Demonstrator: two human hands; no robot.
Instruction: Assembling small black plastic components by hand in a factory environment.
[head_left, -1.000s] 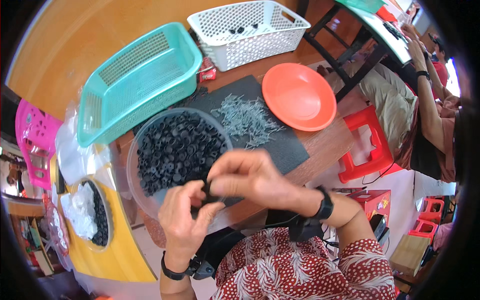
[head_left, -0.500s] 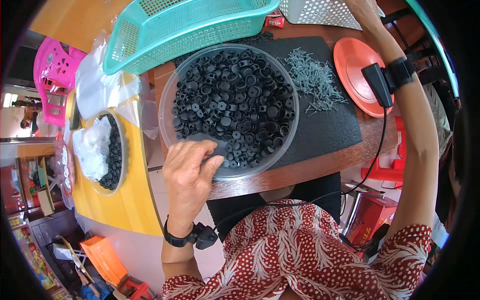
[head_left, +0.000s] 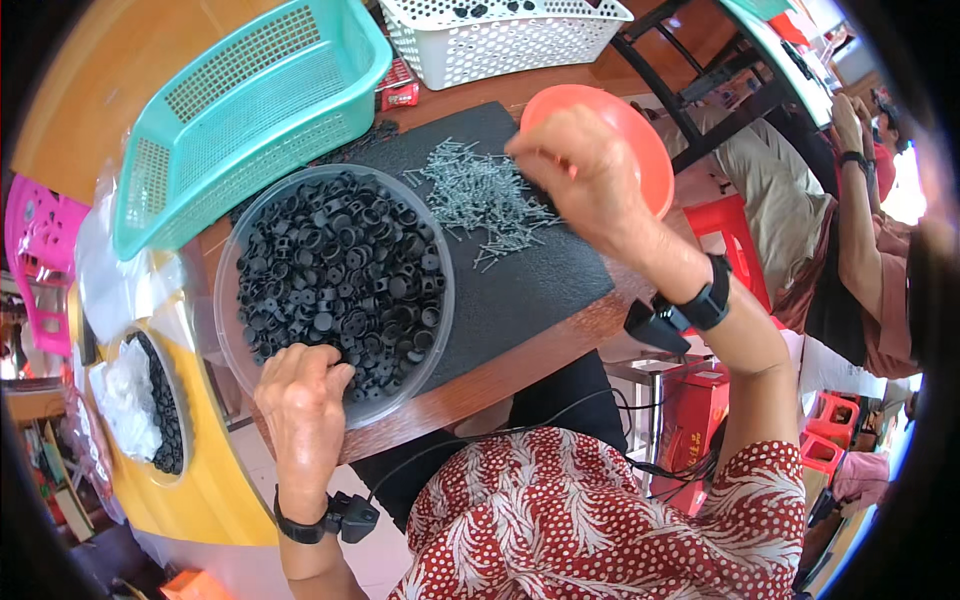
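Note:
A clear round tub (head_left: 228, 300) holds a heap of small black plastic parts (head_left: 340, 260), some ring-shaped and some like caps. At its near left rim is my left hand (head_left: 300, 400), fingers curled together over the parts. Whatever its fingertips hold is hidden. A pile of thin silver screws (head_left: 480, 195) lies on a dark mat (head_left: 530, 285) to the right of the tub. My right hand (head_left: 590, 165) hangs over the edge of an orange-red round lid (head_left: 655, 165) beside the screws, fingers bent and apart, nothing visible in them.
Behind the tub stands a teal basket (head_left: 250, 150); a white perforated basket (head_left: 500, 50) with a few black parts is farther right. A red packet (head_left: 398, 85) lies between them. On the yellow table (head_left: 215, 470) at left sits another tub of black parts with a plastic bag (head_left: 130, 400).
My right hand has come back from the white basket to the near side, beside the screws. The view has swung right, and my left hand stays at the tub's near rim.

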